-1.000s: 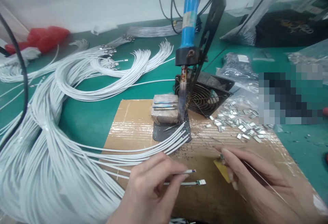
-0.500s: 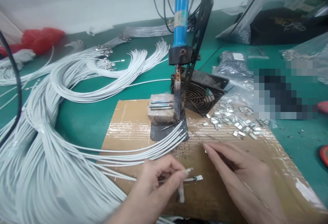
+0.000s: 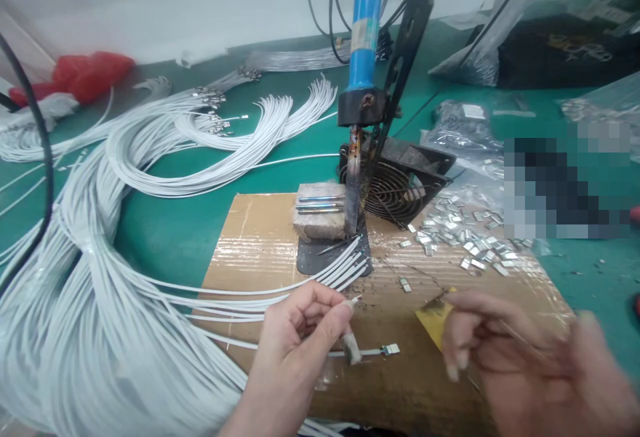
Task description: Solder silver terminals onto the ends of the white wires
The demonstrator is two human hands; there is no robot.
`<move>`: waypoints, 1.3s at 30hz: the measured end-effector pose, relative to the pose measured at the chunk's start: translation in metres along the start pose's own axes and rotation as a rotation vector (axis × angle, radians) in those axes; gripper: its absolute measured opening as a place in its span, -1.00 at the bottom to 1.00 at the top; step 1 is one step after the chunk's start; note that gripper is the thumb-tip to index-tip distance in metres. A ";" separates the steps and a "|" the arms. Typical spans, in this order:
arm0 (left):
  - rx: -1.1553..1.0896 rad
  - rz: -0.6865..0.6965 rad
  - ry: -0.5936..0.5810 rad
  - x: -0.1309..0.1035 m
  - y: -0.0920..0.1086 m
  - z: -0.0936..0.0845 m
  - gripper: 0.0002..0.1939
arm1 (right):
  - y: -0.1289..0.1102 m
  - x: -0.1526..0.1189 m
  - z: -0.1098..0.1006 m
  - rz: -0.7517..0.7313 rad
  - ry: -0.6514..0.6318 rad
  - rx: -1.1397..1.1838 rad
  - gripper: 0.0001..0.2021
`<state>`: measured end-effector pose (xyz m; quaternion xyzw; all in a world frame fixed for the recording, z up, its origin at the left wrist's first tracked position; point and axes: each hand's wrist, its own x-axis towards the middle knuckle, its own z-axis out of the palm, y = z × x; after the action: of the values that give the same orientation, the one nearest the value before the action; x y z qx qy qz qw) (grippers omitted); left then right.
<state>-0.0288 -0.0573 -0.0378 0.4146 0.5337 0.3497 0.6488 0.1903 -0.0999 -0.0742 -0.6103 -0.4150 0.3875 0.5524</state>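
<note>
My left hand (image 3: 313,330) pinches a white cable near its bare end (image 3: 356,300), with a whitish wrap on one finger. Below the fingertips lies another white cable whose end carries a small metal connector (image 3: 391,350). My right hand (image 3: 520,350) is blurred at the lower right, fingers curled, with a thin wire running along it. Beside its fingertips a yellow piece (image 3: 434,320) shows on the cardboard (image 3: 390,397). One loose connector (image 3: 405,284) lies between the hands. Several white cable ends rest at the foot of the blue soldering iron (image 3: 363,57).
A thick bundle of white cables (image 3: 90,290) fills the left. Behind the cardboard stand a grey block (image 3: 317,224) and a black fan (image 3: 400,190). Loose metal connectors (image 3: 475,244) are scattered at the right, near plastic bags (image 3: 460,124).
My right hand has moved right and toward me, its fingers spreading from a pinch. A connector and the yellow piece now show on the cardboard. My left hand has shifted slightly left.
</note>
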 end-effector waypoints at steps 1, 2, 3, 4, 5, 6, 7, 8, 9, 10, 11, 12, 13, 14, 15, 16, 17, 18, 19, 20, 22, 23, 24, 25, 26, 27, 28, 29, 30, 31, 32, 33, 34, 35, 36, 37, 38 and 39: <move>-0.016 0.013 0.004 -0.001 -0.001 -0.001 -0.68 | -0.007 -0.004 0.013 0.012 -0.032 0.031 -0.41; -0.026 0.018 0.008 -0.002 -0.001 -0.001 -0.68 | -0.014 -0.007 0.026 0.028 -0.053 -0.037 -0.50; -0.031 0.012 0.008 -0.004 -0.001 -0.002 -0.68 | -0.021 -0.011 0.038 0.031 -0.071 -0.083 -0.58; -0.030 -0.003 0.005 -0.005 0.001 -0.003 -0.68 | -0.026 -0.013 0.048 0.040 -0.043 -0.087 -0.69; -0.025 -0.020 0.000 -0.006 0.002 -0.004 -0.68 | -0.031 -0.016 0.057 0.062 -0.025 -0.075 -0.77; -0.017 -0.033 -0.005 -0.008 0.004 -0.004 -0.67 | -0.035 -0.017 0.064 0.077 -0.013 -0.047 -0.83; -0.010 -0.039 -0.010 -0.009 0.005 -0.004 -0.67 | -0.037 -0.018 0.069 0.095 -0.005 -0.011 -0.86; -0.007 -0.037 -0.013 -0.010 0.007 -0.005 -0.67 | -0.039 -0.018 0.073 0.109 -0.007 0.021 -0.88; -0.006 -0.029 -0.013 -0.011 0.007 -0.005 -0.68 | -0.040 -0.017 0.075 0.119 -0.010 0.047 -0.90; -0.004 -0.020 -0.005 -0.011 0.008 -0.005 -0.69 | -0.041 -0.017 0.076 0.128 -0.012 0.067 -0.91; 0.000 -0.012 -0.003 -0.011 0.007 -0.004 -0.70 | -0.042 -0.016 0.076 0.136 -0.009 0.077 -0.92; 0.003 -0.006 0.003 -0.011 0.007 -0.004 -0.71 | -0.042 -0.016 0.076 0.144 -0.006 0.081 -0.93; 0.006 -0.003 0.008 -0.011 0.007 -0.004 -0.73 | -0.043 -0.015 0.076 0.152 -0.002 0.084 -0.92; 0.009 -0.003 0.014 -0.011 0.006 -0.003 -0.74 | -0.043 -0.015 0.075 0.161 0.002 0.087 -0.91; 0.010 -0.007 0.018 -0.011 0.006 -0.003 -0.75 | -0.044 -0.015 0.075 0.170 0.006 0.092 -0.90; 0.007 -0.012 0.017 -0.011 0.005 -0.003 -0.76 | -0.045 -0.016 0.076 0.180 0.011 0.098 -0.91; 0.004 -0.012 0.015 -0.011 0.006 -0.003 -0.77 | -0.046 -0.016 0.076 0.191 0.014 0.104 -0.91; 0.005 -0.011 0.015 -0.011 0.006 -0.002 -0.77 | -0.046 -0.017 0.077 0.204 0.018 0.109 -0.91; 0.007 -0.006 0.015 -0.011 0.006 -0.002 -0.77 | -0.047 -0.017 0.077 0.221 0.023 0.114 -0.91; 0.011 -0.001 0.015 -0.011 0.007 -0.001 -0.78 | -0.048 -0.018 0.078 0.245 0.028 0.123 -0.89; 0.022 0.000 0.035 -0.012 0.010 0.002 -0.78 | -0.049 -0.019 0.078 0.327 0.035 0.163 -0.84; 0.025 -0.008 0.057 -0.012 0.012 0.004 -0.79 | -0.049 -0.019 0.078 0.378 0.031 0.196 -0.81; 0.025 -0.017 0.081 -0.013 0.014 0.006 -0.79 | -0.049 -0.019 0.077 0.429 0.020 0.234 -0.78; 0.022 -0.027 0.108 -0.013 0.016 0.008 -0.78 | -0.049 -0.018 0.076 0.472 -0.003 0.269 -0.75; 0.017 -0.036 0.126 -0.014 0.017 0.010 -0.78 | -0.048 -0.018 0.074 0.503 -0.033 0.295 -0.71; 0.010 -0.047 0.133 -0.015 0.019 0.010 -0.77 | -0.048 -0.016 0.071 0.526 -0.069 0.310 -0.68; 0.008 -0.058 0.120 -0.016 0.020 0.011 -0.76 | -0.047 -0.015 0.068 0.546 -0.113 0.313 -0.65; 0.011 -0.070 0.096 -0.017 0.020 0.010 -0.75 | -0.047 -0.013 0.065 0.569 -0.162 0.305 -0.62; 0.022 -0.081 0.066 -0.018 0.021 0.009 -0.73 | -0.047 -0.011 0.062 0.592 -0.207 0.292 -0.62; 0.041 -0.092 0.033 -0.019 0.021 0.007 -0.72 | -0.047 -0.008 0.059 0.614 -0.243 0.281 -0.64; 0.063 -0.104 0.002 -0.019 0.021 0.006 -0.70 | -0.048 -0.006 0.056 0.628 -0.267 0.263 -0.68; 0.085 -0.114 -0.023 -0.020 0.021 0.004 -0.69 | -0.049 -0.004 0.054 0.624 -0.286 0.230 -0.73; 0.105 -0.123 -0.037 -0.019 0.022 0.004 -0.69 | -0.050 -0.002 0.052 0.603 -0.299 0.182 -0.77; 0.122 -0.129 -0.040 -0.019 0.022 0.004 -0.70 | -0.052 0.000 0.050 0.574 -0.307 0.126 -0.81; 0.139 -0.132 -0.031 -0.018 0.023 0.004 -0.71 | -0.052 0.002 0.048 0.537 -0.319 0.066 -0.83; 0.157 -0.131 -0.011 -0.017 0.025 0.006 -0.73 | -0.052 0.003 0.046 0.493 -0.335 0.009 -0.84; 0.176 -0.127 0.013 -0.016 0.026 0.008 -0.74 | -0.051 0.004 0.044 0.443 -0.369 -0.032 -0.83; 0.194 -0.122 0.037 -0.016 0.027 0.010 -0.74 | -0.049 0.004 0.042 0.393 -0.404 -0.053 -0.81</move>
<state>-0.0226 -0.0619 -0.0056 0.4357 0.6013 0.2639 0.6156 0.1483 -0.0789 -0.0296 -0.6037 -0.4007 0.5898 0.3565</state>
